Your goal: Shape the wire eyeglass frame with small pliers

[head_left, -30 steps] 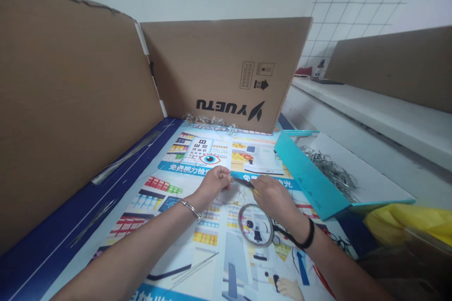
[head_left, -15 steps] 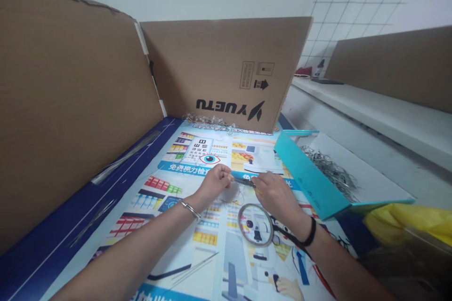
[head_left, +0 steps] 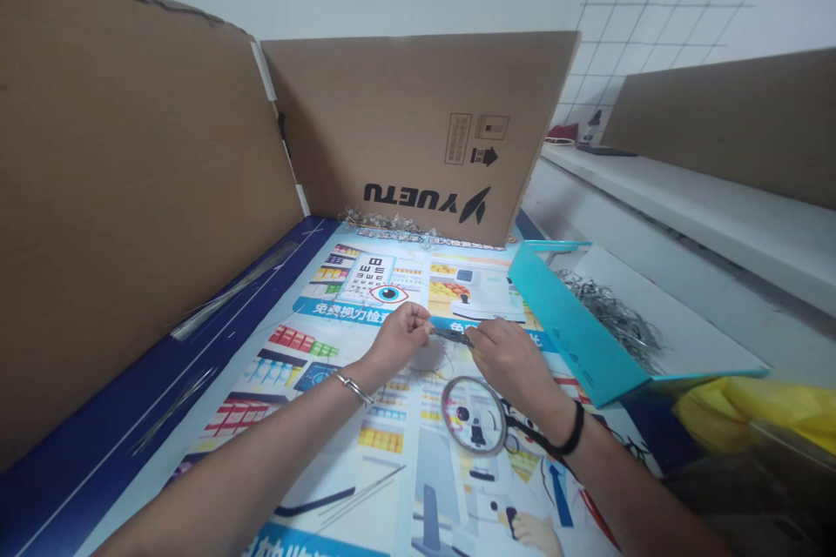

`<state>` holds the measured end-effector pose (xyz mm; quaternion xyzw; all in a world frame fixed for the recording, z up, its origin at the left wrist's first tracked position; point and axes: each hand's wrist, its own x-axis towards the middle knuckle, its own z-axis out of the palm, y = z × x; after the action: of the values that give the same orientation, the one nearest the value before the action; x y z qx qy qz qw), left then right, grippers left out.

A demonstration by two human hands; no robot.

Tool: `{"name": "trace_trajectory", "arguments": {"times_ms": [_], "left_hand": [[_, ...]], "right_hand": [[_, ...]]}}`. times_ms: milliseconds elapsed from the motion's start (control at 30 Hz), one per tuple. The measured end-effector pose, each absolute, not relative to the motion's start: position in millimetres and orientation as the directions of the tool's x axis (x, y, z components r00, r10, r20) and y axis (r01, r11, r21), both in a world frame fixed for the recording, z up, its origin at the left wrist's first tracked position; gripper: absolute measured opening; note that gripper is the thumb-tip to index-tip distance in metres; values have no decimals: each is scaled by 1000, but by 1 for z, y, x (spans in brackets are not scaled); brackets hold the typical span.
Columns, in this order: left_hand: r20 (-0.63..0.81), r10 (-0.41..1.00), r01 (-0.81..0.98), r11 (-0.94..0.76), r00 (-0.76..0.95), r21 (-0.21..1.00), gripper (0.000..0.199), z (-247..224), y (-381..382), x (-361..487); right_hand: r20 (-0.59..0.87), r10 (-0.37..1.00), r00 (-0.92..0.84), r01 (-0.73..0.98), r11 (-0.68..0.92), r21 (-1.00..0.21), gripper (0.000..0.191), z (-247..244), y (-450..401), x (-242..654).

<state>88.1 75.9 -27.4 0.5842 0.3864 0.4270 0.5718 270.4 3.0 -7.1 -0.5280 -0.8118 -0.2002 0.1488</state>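
My left hand (head_left: 406, 334) is closed in a pinch over the middle of the printed sheet. What its fingertips hold is too small to make out, though thin wire (head_left: 447, 359) curls just beneath. My right hand (head_left: 513, 365) wraps round a pair of pliers (head_left: 452, 336), whose dark jaws point left and reach the left fingertips. Most of the handles are hidden in the palm. Below the right hand, a magnifying glass (head_left: 474, 416) with a round rim lies over the sheet, its dark handle running under the right wrist.
A teal box (head_left: 575, 331) with a tangle of thin wires (head_left: 610, 309) stands at right, beside a yellow bag (head_left: 751, 409). Cardboard panels (head_left: 418, 122) wall the back and left. Straight wires (head_left: 362, 496) lie in front, more strips (head_left: 235, 291) at left. Clear scraps (head_left: 385, 219) sit at the back.
The plier jaws have turned slightly at the left fingertips and look closer together. Both hands stay in nearly the same place.
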Motion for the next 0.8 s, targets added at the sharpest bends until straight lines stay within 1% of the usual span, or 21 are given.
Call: {"name": "trace_trajectory", "arguments": {"times_ms": [133,800], "left_hand": [[50,940,-29,-43,337,999,17,-28,76,88],[-31,947,-51,50,320,997,21,-21,71,87]], "right_hand": [[468,791,-393,918,369,147,15,-8,4,271],[403,867,-294,942,335,-31,20,-12,7,272]]}}
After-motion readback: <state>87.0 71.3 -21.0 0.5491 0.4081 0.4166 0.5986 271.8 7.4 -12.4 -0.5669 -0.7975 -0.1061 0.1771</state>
